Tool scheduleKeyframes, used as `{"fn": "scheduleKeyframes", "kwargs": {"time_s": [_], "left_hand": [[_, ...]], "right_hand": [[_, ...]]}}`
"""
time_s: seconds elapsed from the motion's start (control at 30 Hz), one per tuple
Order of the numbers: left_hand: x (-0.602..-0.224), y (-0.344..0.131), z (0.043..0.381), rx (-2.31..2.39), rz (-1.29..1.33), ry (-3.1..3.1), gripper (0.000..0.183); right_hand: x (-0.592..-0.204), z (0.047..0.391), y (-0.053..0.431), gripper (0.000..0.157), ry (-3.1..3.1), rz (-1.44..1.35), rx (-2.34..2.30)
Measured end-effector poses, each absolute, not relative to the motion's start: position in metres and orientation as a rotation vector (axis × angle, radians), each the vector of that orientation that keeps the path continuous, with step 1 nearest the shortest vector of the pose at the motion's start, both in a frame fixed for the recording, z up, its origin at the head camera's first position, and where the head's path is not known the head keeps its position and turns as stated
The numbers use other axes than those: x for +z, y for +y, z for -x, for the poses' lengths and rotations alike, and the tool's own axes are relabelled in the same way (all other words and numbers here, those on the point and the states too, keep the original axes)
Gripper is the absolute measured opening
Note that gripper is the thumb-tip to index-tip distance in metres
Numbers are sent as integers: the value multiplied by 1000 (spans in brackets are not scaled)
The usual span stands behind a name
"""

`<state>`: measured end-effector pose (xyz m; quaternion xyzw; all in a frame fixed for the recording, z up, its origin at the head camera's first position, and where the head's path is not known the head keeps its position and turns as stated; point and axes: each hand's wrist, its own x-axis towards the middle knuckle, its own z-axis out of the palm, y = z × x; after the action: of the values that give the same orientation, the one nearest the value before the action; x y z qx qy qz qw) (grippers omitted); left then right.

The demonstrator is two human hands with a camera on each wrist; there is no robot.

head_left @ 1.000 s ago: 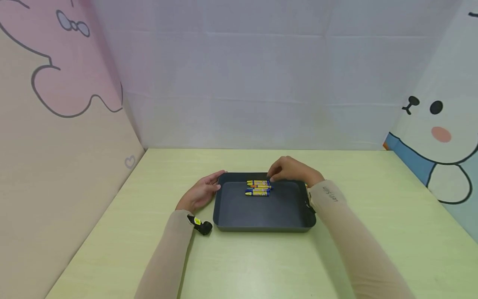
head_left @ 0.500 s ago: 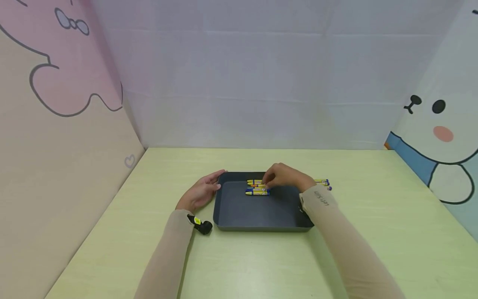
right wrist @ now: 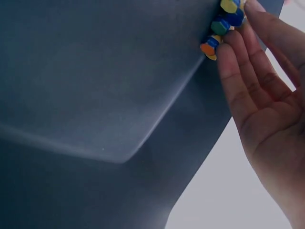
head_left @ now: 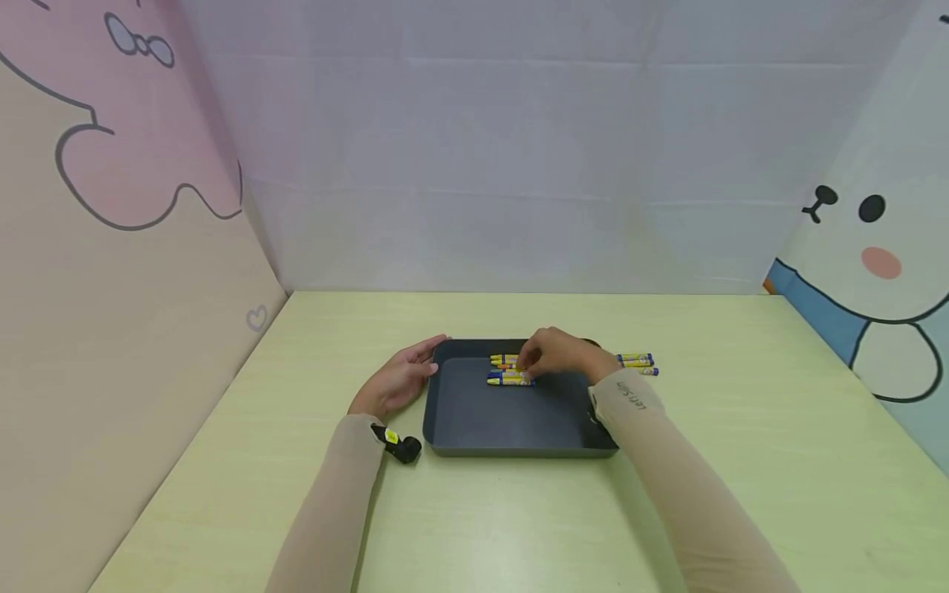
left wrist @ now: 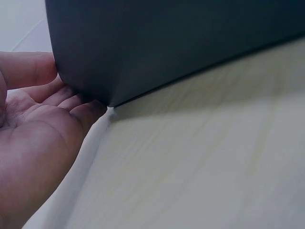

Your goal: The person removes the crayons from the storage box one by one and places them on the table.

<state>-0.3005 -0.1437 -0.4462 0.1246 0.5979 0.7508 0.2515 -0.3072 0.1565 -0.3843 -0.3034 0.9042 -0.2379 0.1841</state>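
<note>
A dark grey rectangular tray [head_left: 511,424] stands on the table. At its left side my left hand [head_left: 396,383] grips the far corner; in the left wrist view, the fingers [left wrist: 88,112] tuck round the low edge of the tray wall [left wrist: 167,43]. Inside the tray lie several crayons [head_left: 506,381] in yellow and blue wrappers. My right hand [head_left: 559,352] reaches over the tray's far side and pinches at a crayon among them. In the right wrist view, yellow, green and orange crayon ends [right wrist: 220,26] show by the fingertips. The fingers partly hide which crayon is held.
Right of the tray, several more crayons [head_left: 636,360] lie on the pale wooden table [head_left: 445,527], partly behind the right hand. A white sheet [head_left: 474,165] hangs behind, and printed panels flank both sides. A small black camera [head_left: 404,449] sits at the left wrist.
My right hand has moved left and slightly down from the tray's far rim onto the crayons. The crayons right of the tray have come into view. The left hand stays put.
</note>
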Motion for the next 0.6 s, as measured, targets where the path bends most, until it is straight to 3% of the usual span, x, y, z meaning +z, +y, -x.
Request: {"fn": "scheduleKeyframes", "kwargs": {"time_s": [0.6], "left_hand": [[-446, -144, 299, 2058, -325, 1618, 65]], "right_hand": [[-388, 303, 152, 19, 2595, 860, -638]]}}
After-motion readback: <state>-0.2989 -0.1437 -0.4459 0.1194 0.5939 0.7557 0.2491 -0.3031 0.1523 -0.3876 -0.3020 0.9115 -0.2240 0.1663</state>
